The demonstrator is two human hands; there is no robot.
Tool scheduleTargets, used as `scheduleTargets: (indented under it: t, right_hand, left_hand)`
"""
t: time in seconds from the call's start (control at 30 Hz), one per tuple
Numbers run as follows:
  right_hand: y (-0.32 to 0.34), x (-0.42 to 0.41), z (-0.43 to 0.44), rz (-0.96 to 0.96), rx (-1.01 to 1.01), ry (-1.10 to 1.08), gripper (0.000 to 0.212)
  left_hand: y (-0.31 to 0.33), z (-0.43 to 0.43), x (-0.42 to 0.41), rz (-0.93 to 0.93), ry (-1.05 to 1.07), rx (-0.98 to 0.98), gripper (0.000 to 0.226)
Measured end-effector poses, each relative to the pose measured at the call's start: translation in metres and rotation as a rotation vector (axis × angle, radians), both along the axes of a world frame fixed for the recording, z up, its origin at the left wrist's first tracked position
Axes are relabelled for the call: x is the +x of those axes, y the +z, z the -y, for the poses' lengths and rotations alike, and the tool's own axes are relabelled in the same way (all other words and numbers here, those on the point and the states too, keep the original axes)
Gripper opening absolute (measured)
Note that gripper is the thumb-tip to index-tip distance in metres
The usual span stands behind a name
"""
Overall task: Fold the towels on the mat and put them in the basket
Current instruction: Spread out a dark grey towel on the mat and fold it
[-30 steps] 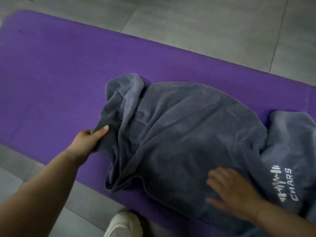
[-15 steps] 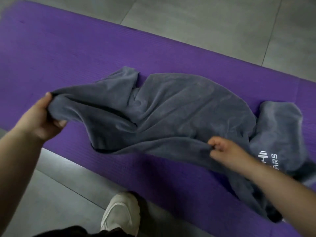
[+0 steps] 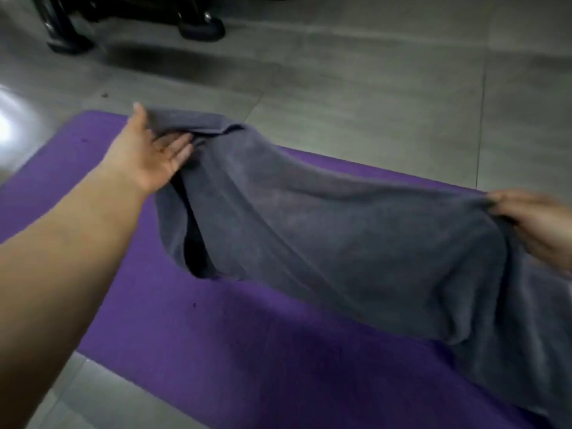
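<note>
A grey towel (image 3: 356,236) hangs stretched in the air above the purple mat (image 3: 241,342). My left hand (image 3: 151,150) holds its far left corner, thumb up on the edge and fingers under the cloth. At the right edge of the view my right hand (image 3: 538,221) pinches the towel's other end; it is blurred. The towel sags between both hands and trails down to the lower right. No basket is in view.
Grey floor tiles (image 3: 371,97) surround the mat. Dark wheels and a frame of some equipment (image 3: 198,26) stand at the top left, beyond the mat's far edge.
Both hands have lifted the towel off the mat and pulled it apart, left hand up and away, right hand to the right. The view has tilted up toward the floor beyond.
</note>
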State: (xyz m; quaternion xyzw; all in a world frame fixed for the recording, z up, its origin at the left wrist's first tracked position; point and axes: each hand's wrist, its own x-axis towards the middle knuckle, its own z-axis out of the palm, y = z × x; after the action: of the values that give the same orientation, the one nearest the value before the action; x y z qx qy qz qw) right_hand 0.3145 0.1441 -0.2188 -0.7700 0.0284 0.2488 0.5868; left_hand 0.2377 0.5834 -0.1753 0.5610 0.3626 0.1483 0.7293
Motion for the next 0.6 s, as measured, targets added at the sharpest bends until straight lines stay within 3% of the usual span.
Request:
scheduleTargets:
  t: [0.07, 0.13, 0.2, 0.27, 0.3, 0.4, 0.53, 0.6]
  right_hand:
    - [-0.011, 0.010, -0.014, 0.138, -0.398, -0.072, 0.029]
    - [-0.028, 0.002, -0.022, 0.190, -0.908, 0.050, 0.054]
    - [-0.042, -0.028, -0.032, 0.245, -1.113, 0.207, 0.052]
    - [-0.062, -0.058, -0.036, 0.511, -1.121, 0.349, 0.038]
    - [-0.078, -0.075, -0.036, 0.607, -1.075, 0.447, 0.039]
    - [-0.121, -0.119, -0.036, 0.804, -1.042, 0.854, 0.051]
    - [-0.137, -0.132, -0.038, 0.796, -0.953, 0.866, 0.055]
    - [-0.137, -0.129, -0.037, 0.858, -0.938, 0.788, 0.040]
  left_hand:
    - [-0.017, 0.015, 0.015, -0.129, -0.118, 0.118, 0.054]
    - [-0.054, 0.015, 0.013, -0.322, -0.168, 0.309, 0.055]
    - [-0.091, 0.014, -0.021, -0.485, -0.213, 0.500, 0.060]
    - [-0.128, 0.010, -0.058, -0.591, -0.230, 0.595, 0.077]
    - [-0.141, 0.006, -0.074, -0.632, -0.194, 0.598, 0.074]
    - [-0.164, 0.003, -0.111, -0.683, -0.124, 0.578, 0.035]
    - [-0.173, 0.002, -0.120, -0.804, -0.321, 0.790, 0.066]
    - [-0.174, 0.002, -0.115, -0.806, -0.211, 0.874, 0.041]
